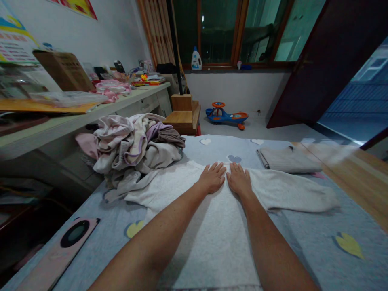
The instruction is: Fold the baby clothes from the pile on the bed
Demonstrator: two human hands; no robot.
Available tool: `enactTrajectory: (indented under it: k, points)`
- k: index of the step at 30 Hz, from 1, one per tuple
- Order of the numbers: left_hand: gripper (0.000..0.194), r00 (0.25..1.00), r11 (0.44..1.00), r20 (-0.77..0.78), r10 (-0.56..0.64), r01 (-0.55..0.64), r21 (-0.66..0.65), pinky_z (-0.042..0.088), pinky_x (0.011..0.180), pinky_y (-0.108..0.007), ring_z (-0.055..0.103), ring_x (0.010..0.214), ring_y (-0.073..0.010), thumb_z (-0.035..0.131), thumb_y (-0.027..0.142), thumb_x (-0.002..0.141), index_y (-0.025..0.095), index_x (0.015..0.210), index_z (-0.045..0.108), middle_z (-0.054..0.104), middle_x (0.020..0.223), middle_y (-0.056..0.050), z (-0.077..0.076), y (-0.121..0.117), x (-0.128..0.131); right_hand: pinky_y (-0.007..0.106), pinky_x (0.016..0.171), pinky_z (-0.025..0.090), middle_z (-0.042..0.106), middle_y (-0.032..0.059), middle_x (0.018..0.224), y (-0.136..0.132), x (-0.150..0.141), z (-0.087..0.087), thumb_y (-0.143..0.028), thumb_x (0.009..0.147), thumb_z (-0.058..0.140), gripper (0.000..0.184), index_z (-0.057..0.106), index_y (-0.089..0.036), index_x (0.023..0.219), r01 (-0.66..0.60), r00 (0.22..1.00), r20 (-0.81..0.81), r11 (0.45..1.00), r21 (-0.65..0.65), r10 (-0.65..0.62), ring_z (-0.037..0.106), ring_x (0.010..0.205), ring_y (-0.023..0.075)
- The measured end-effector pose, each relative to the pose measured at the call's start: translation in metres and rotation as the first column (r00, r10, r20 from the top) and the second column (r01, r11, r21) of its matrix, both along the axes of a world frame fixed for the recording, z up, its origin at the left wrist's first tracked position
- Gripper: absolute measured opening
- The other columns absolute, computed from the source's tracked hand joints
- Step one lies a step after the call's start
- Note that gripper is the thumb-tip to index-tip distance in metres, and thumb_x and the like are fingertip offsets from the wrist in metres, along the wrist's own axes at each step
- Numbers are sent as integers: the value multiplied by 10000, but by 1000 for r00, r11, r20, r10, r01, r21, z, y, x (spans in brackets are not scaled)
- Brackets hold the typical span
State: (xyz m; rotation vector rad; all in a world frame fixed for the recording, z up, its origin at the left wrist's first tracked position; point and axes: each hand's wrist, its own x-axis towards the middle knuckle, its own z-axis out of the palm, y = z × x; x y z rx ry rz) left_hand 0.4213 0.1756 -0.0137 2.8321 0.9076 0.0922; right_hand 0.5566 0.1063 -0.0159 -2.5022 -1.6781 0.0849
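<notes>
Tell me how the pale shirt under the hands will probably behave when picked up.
The pale shirt is probably floppy: its sleeve lies limp. It seems light for its size, as it lies flat on the blue cover. Lifted only where the left hand and right hand rest, it would likely sag.

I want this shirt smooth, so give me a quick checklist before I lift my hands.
1. Hands flat: ok; left hand and right hand lie palm down near the collar.
2. Right-hand sleeve laid out: ok, stretched sideways on the bed.
3. Other sleeve spread: cannot tell; its end by the clothes pile is unclear.
4. Shirt hem flat: cannot tell; mostly out of view.
5. Pink phone-like thing clear of the shirt: ok, lying apart.
</notes>
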Motion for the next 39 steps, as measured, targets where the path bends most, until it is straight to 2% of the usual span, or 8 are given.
enactTrajectory:
  k: [5,9,13,18,25,29,33,39]
  points:
    - [584,1000,999,0,16,-16,29,205,1176,-543,155,1496,-239,217,496,992,250,1516,295,187,1629,-23,-2,-2,1,451,1139,219,328,163,1564,2,2,1,-343,959,390,577,385,-64,1464,57,997,50,994,97,-62,268,1434,316]
    - [579,1000,999,3,18,-18,34,201,1179,-539,158,1495,-235,253,488,985,260,1515,299,189,1628,-14,-1,-3,0,362,1032,347,536,150,1382,4,4,6,-232,944,399,418,556,-136,1320,17,999,36,970,242,-26,481,1242,264]
    - [583,1000,1000,0,16,-16,4,184,1183,-538,152,1497,-238,253,486,987,255,1521,289,172,1631,-18,1,-3,1,345,919,406,604,120,1248,4,4,5,-229,950,402,354,632,-213,1219,-26,999,44,981,191,18,551,1082,246]
    - [621,998,996,-57,-29,24,-86,178,1178,-549,133,1499,-264,273,517,979,224,1527,273,146,1635,-44,12,-3,-5,433,1058,325,507,132,1416,1,2,-2,-344,973,382,451,489,-206,1389,-34,997,66,993,111,27,460,1269,260]
    - [702,983,981,-95,158,-168,-99,192,1168,-539,109,1502,-285,264,601,965,200,1540,224,132,1633,-102,23,9,-90,588,1152,140,198,103,1620,1,-6,-1,-508,981,224,662,277,-147,1533,22,999,27,998,-53,-21,161,1480,288]
    - [689,955,959,-103,278,-281,-18,190,1174,-518,134,1498,-291,290,596,960,208,1529,267,170,1629,-88,10,19,-137,588,1155,134,202,99,1619,0,-7,-1,-515,976,240,668,283,-147,1532,26,999,24,999,-37,-25,161,1479,303]
    - [688,938,939,-61,340,-336,67,176,1181,-503,152,1492,-305,311,608,948,220,1517,306,217,1620,-80,1,18,-145,599,1138,169,256,143,1597,0,-6,-3,-499,971,311,642,367,-126,1490,17,999,29,999,50,-19,200,1459,349]
    - [624,917,919,-74,392,-394,-12,185,1167,-532,151,1487,-328,310,529,967,206,1501,326,223,1616,-101,12,6,-133,389,1075,342,556,166,1342,9,-19,7,-254,930,430,415,562,-113,1298,-300,951,24,896,329,309,479,1240,250]
